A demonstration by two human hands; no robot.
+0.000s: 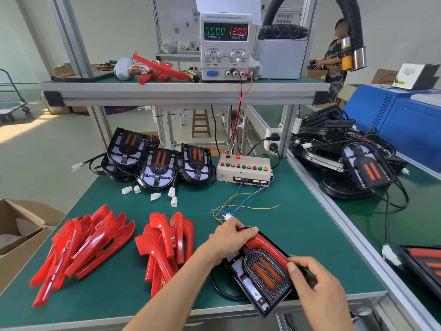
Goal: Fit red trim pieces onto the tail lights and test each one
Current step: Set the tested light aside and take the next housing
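A black tail light (pixel 262 278) with two orange bars lies tilted at the front edge of the green bench. A red trim piece (pixel 269 246) curves over its upper right side. My left hand (pixel 230 240) grips the light's top end, fingers curled over the trim. My right hand (pixel 317 290) holds the light's right side, thumb pressing the trim's lower end. Two heaps of loose red trim pieces (pixel 90 244) (pixel 167 244) lie to the left. Three bare tail lights (pixel 160 163) stand at the back. The test box (pixel 243 169) with coloured buttons sits behind, its white connector (pixel 228 216) near my left hand.
A power supply (pixel 225 46) on the upper shelf reads 0.000 A and 12.0 V. More tail lights (pixel 353 158) are stacked on the right bench. A cardboard box (pixel 19 235) stands at the left. A person (pixel 334 58) works in the background beside a black hose (pixel 350 27).
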